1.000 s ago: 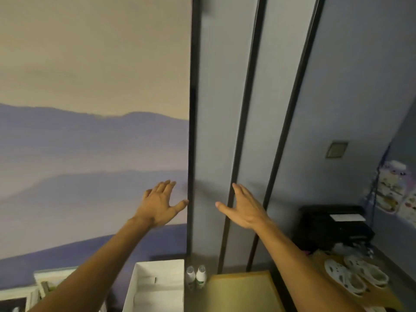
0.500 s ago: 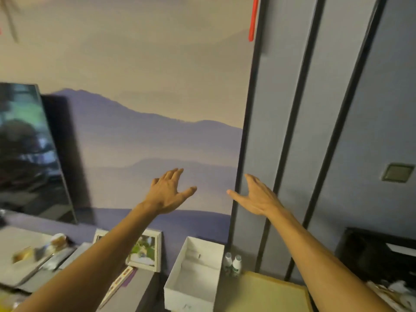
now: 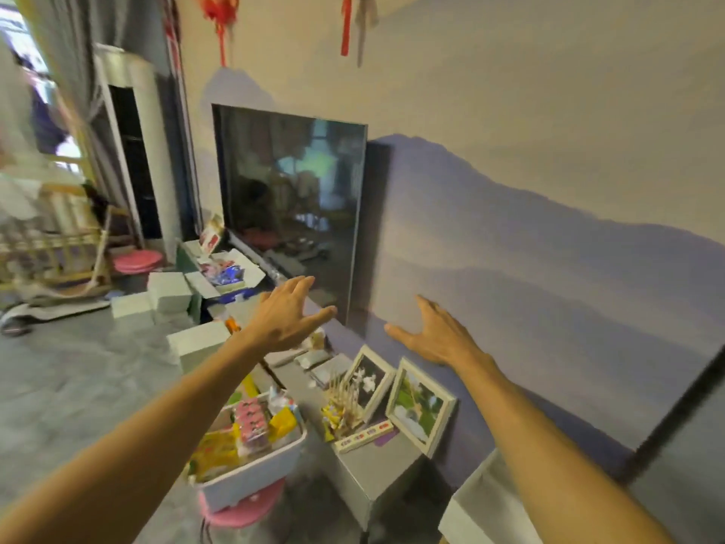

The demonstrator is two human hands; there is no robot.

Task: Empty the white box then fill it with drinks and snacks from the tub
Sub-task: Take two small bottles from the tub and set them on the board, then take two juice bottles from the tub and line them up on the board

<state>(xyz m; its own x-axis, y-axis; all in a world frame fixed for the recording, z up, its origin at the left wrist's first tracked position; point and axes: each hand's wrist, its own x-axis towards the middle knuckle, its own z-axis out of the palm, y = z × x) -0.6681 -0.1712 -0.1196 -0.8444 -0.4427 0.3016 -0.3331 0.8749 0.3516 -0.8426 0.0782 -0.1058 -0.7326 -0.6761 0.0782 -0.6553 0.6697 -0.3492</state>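
Observation:
Both my arms are stretched out in front of me with nothing in them. My left hand [image 3: 288, 314] hovers with fingers spread in front of the television. My right hand [image 3: 435, 333] is held open before the wall mural. Below my left forearm a white tub [image 3: 251, 471] sits on a pink stool [image 3: 241, 510]; it is full of snack packets and drinks in yellow and pink wrappers. Part of the white box [image 3: 476, 500] shows at the lower right, under my right forearm, its inside hidden.
A grey low cabinet [image 3: 365, 465] carries two framed pictures [image 3: 419, 404] and small items. A television [image 3: 290, 206] hangs on the wall. Several white boxes [image 3: 168, 294] lie on the grey floor at the left, beside a wooden cot [image 3: 47, 245].
The view has swung left and down: the tub, cabinet and television have come into sight and the white box has slid to the lower right edge. Both hands stay open and raised.

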